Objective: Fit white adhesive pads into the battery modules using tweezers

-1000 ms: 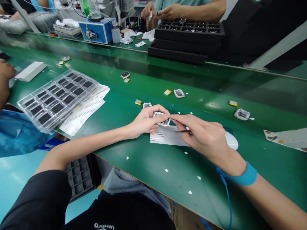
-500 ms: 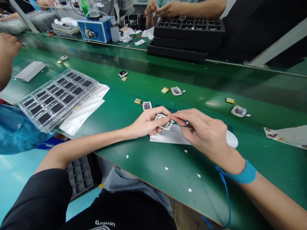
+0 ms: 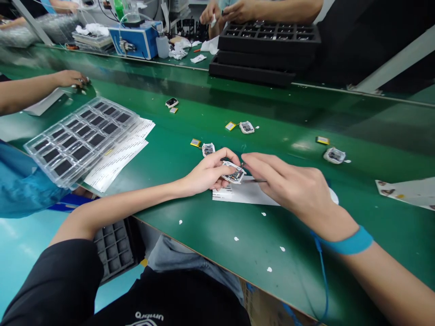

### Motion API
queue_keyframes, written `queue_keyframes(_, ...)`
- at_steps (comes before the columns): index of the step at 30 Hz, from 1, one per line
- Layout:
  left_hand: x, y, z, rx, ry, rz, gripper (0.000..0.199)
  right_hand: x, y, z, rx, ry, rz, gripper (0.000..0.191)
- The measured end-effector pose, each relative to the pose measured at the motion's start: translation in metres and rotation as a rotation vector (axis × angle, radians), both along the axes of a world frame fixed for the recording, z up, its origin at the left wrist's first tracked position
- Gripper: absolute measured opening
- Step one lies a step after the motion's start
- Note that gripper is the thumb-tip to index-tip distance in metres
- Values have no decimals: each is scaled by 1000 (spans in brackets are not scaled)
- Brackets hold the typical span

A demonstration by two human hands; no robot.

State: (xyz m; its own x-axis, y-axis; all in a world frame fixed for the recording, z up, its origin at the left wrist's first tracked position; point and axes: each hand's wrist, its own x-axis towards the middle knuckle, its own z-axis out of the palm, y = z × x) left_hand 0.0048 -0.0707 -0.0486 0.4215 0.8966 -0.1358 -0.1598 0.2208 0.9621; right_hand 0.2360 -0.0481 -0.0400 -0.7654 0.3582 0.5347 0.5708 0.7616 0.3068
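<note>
My left hand (image 3: 210, 174) is closed around a small white device housing (image 3: 234, 174) with its inner parts facing up. My right hand (image 3: 285, 181), with a blue wrist strap (image 3: 353, 242), is at the housing's right edge, closed on thin dark tweezers whose shaft shows under the fingers. Its fingertips hide what lies at the upper right corner of the housing. Beneath both hands lies a white printed sheet (image 3: 244, 192). Just behind my left hand another open housing (image 3: 208, 149) sits beside a yellow battery (image 3: 195, 142).
More housings (image 3: 246, 127) with batteries lie across the green table (image 3: 204, 240). Clear plastic trays (image 3: 81, 136) rest on paper sheets at left, near a co-worker's hand (image 3: 73, 79). Black trays (image 3: 251, 72) and a blue machine (image 3: 136, 40) stand behind. Small white stickers dot the front.
My right hand has turned slightly, its back more level, and its wrist has shifted right. The housings behind have slid slightly left. At left, the co-worker's hand has reached over to the far housing.
</note>
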Motion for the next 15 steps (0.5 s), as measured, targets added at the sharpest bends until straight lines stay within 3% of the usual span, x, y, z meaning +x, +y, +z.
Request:
queue_keyframes(7, -1, 0, -5, 76, 15, 19, 13, 6, -1, -5, -155, 25, 77, 50)
queue_keyframes(15, 4, -8, -16, 253, 127, 46, 14, -9, -16, 6, -99, -11, 59, 41)
